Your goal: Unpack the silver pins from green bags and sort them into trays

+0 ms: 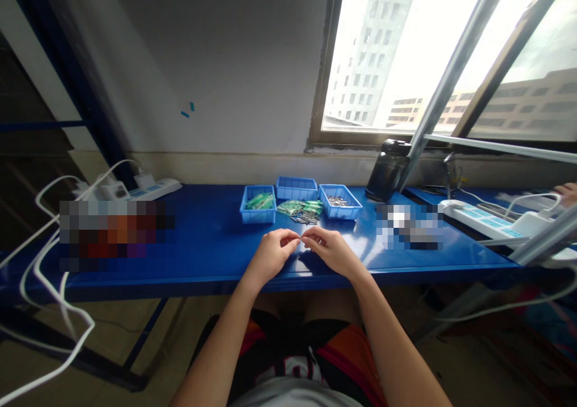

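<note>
Curling mostly closed, the left hand (274, 249) and right hand (331, 249) nearly meet, whether holding anything unclear.

The blown-out window (424, 34) throws glare onto the blue tabletop (202, 244), the far left dim.

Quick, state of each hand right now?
Left hand: fingers curled inward; whether closed on anything cannot be told.
Right hand: curled toward the left; likewise cannot be told.
</note>
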The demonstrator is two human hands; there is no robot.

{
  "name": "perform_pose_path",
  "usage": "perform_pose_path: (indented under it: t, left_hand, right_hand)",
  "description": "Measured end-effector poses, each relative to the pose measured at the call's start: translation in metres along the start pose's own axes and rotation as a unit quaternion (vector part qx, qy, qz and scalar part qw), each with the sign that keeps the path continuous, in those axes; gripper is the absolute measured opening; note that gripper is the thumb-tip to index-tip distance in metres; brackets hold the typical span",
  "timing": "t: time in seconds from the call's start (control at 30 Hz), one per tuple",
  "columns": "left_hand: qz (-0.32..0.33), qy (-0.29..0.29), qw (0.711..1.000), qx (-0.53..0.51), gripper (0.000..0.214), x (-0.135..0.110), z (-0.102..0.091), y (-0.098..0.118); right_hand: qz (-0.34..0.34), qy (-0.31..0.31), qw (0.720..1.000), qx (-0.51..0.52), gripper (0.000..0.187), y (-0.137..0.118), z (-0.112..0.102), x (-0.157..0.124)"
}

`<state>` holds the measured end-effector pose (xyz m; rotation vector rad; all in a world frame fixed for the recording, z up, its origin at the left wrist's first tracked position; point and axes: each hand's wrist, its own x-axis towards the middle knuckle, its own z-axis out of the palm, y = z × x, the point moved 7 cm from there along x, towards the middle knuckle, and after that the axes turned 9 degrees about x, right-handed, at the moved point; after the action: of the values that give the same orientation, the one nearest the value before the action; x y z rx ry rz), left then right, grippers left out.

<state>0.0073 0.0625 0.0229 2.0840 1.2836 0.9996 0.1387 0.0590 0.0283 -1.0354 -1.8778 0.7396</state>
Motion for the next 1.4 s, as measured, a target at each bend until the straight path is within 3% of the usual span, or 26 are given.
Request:
perform_pose_path:
  t: [0.33,0.83,1.1,1.4]
  left_hand:
    - [-0.040,0.022,0.999,0.006,0.021,0.001,-0.004,-0.003]
    - [-0.026,0.025,0.999,0.013,0.021,0.000,-0.006,0.001]
    - [-0.016,0.026,1.000,0.001,0.020,-0.001,-0.005,0.001]
    - [0.012,-0.011,1.000,-0.019,0.021,-0.004,0.000,0.008]
  right_hand:
    - [0.005,0.030,0.999,0.023,0.017,0.005,-0.004,0.001]
    - [0.002,0.037,0.999,-0.006,0.020,0.003,-0.005,0.002]
    - [-0.006,-0.029,0.999,-0.026,0.017,0.005,0.004,0.001]
    - [-0.018,-0.045,0.998,-0.044,0.017,0.006,0.007,0.002]
